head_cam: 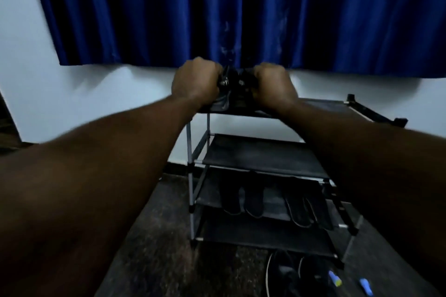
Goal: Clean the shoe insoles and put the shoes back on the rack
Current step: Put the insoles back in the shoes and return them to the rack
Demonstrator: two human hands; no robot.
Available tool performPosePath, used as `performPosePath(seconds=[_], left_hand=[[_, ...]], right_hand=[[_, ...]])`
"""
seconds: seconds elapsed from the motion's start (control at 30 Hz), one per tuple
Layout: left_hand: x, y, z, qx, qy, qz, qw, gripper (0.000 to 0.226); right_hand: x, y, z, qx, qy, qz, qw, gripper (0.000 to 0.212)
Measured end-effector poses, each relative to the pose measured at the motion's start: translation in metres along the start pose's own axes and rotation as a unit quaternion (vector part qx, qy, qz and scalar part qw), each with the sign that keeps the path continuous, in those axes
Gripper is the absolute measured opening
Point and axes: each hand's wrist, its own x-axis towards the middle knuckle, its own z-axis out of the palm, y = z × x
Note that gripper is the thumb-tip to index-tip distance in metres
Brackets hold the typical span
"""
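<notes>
Both my arms reach forward to the top shelf of a black and silver shoe rack (263, 152). My left hand (195, 81) and my right hand (274, 85) each grip one side of a pair of black shoes (235, 84) resting on that top shelf. The fingers of both hands curl over the shoes' openings. Most of the shoes is hidden behind my hands. On the third shelf lie several dark insoles (253, 198), some with light edges (299, 210), hanging a little over the front bar.
A blue curtain (241, 7) hangs over the white wall behind the rack. On the dark floor in front of the rack lie another pair of black shoes (292, 270) and two small blue objects (365, 286), one with a yellow tip (335, 278).
</notes>
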Motion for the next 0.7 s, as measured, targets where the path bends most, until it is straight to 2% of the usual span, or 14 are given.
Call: performPosePath(seconds=[0.2,0.3,0.43,0.57,0.7], left_hand=[[0.047,-0.001,0.019,0.031,-0.067,0.024,0.997,0.020],[0.053,-0.006,0.021,0.072,-0.120,0.033,0.990,0.025],[0.062,-0.005,0.015,0.081,-0.176,0.020,0.981,0.024],[0.071,0.001,0.010,0.083,-0.200,0.018,0.976,0.027],[0.074,0.005,0.010,0.092,-0.212,0.013,0.973,0.032]], right_hand=[[0.036,0.016,0.013,0.028,-0.078,0.035,0.996,0.023],[0.039,0.020,0.013,0.051,-0.122,0.052,0.990,0.025],[0.042,0.017,0.011,0.088,-0.160,0.060,0.981,0.025],[0.048,0.006,0.012,0.112,-0.186,0.072,0.973,0.030],[0.047,0.009,0.016,0.129,-0.190,0.087,0.969,0.026]])
